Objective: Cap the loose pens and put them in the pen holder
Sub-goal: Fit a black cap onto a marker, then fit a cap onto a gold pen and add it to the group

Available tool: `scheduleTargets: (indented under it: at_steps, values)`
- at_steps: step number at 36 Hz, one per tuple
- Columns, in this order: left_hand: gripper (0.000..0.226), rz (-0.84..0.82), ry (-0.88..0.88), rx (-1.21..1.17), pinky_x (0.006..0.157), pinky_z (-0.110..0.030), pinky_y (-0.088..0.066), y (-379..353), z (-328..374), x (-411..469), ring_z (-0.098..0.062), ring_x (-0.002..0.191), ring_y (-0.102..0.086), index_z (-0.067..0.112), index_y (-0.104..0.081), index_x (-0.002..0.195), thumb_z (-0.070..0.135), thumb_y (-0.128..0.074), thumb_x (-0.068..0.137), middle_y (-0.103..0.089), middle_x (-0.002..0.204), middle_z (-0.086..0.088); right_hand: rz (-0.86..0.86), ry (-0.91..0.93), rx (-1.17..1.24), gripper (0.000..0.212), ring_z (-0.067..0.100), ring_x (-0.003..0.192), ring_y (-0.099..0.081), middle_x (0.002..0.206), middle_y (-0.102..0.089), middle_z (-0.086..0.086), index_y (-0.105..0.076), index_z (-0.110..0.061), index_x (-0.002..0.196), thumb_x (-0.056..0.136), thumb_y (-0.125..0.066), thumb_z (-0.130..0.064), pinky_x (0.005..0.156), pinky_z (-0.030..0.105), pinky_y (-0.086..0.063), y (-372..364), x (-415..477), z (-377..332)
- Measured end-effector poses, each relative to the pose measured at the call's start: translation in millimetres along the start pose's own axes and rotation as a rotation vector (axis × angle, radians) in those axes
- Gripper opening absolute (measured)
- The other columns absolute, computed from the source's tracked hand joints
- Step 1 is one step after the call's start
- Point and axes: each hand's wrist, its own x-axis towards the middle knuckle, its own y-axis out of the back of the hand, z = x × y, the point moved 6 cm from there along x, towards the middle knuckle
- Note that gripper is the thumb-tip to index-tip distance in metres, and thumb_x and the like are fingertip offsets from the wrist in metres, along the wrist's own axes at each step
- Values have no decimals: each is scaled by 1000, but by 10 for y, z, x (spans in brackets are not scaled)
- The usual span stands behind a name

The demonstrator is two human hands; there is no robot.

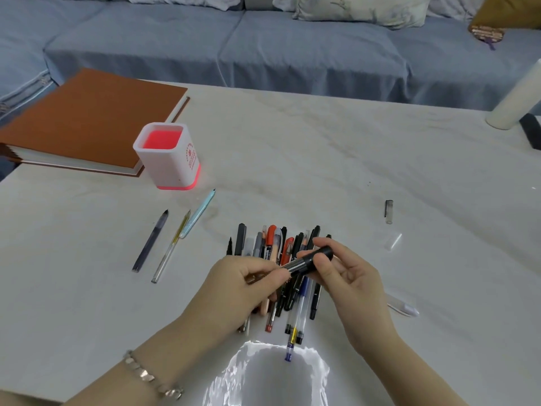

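Left hand (248, 278) and right hand (348, 273) are both pinching one black pen (307, 261) between them; pen pile (270, 243) is lying just beneath the grip, pen holder (169, 168) well apart

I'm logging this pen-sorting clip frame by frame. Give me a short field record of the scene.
left hand: grips the black pen's near end
right hand: pinches the same pen's far end
pen holder: upright, no pens visible inside
pile of pens: on the table under both hands
single pens: dark pen, yellow pen, light blue pen, left of the pile
loose caps: dark-tipped cap, clear cap, right of the pile
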Motion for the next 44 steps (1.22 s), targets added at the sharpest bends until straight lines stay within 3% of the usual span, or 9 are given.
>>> scheduleTargets:
  at_steps: [5,10,14,17,20,30,34,37,44]
  values:
    - [8,78,-94,84,54,-18,-41,52,-26,-14,-16,52,-54,26,-71,80,25,-63,82,-62,62,-15,56,-63,94,22,13,81,-70,80,-75,3,-66,-20,95,83,-58,-4,76,20,-56,-40,33,78]
    - [33,124,-23,386,61,-11,-42,167,-238,73,-5,69,-57,21,-67,89,38,-39,93,-65,79,3,32,-82,-140,25,12,77,-70,74,-73,1,-65,-24,98,80,-64,-7,76,25,-57,36,145,139]
    - [27,419,-80,703,88,-34,-41,680,-425,123,-26,100,-55,11,-66,102,25,-47,89,-63,104,-6,86,-24,-445,23,-1,63,-65,77,-69,1,-58,-27,99,84,-59,-10,70,19,-56,396,282,91]
    - [27,505,10,834,81,-46,-46,931,-582,102,-40,104,-52,4,-64,106,-1,-56,80,-60,112,-17,149,-31,-590,19,10,53,-56,82,-67,16,-53,-23,102,87,-57,-12,53,6,-46,711,351,93]
    - [32,466,120,878,65,-41,-46,1012,-684,92,-41,93,-54,6,-61,107,-3,-52,77,-52,129,-16,170,-86,-696,17,21,58,-55,87,-66,20,-52,-23,101,87,-57,-16,52,11,-43,871,385,196]
    - [32,419,266,846,70,-41,-46,970,-746,133,-35,85,-55,1,-50,112,2,-51,80,-61,93,-18,79,-72,-914,23,17,81,-56,93,-61,2,-55,-17,108,86,-59,-16,78,25,-41,850,422,317]
    - [18,431,223,811,53,-32,-30,892,-617,100,-34,73,-53,-3,-52,101,3,-42,87,-48,118,-22,164,-47,-1060,29,19,80,-52,104,-58,7,-59,-12,113,85,-52,-7,79,23,-35,1141,546,235]
    - [28,431,179,769,58,-31,-33,766,-458,78,-37,89,-57,1,-50,115,5,-35,91,-42,125,-18,214,-31,-1134,32,23,87,-53,115,-55,16,-59,-9,115,85,-50,-4,84,25,-35,1328,707,169]
    - [28,345,13,547,53,-15,-34,413,-142,70,-7,62,-48,19,-51,119,20,-35,96,-49,74,8,162,-9,-1273,34,37,126,-34,134,-43,18,-53,-12,125,93,-40,-12,105,39,-28,1354,1199,100]
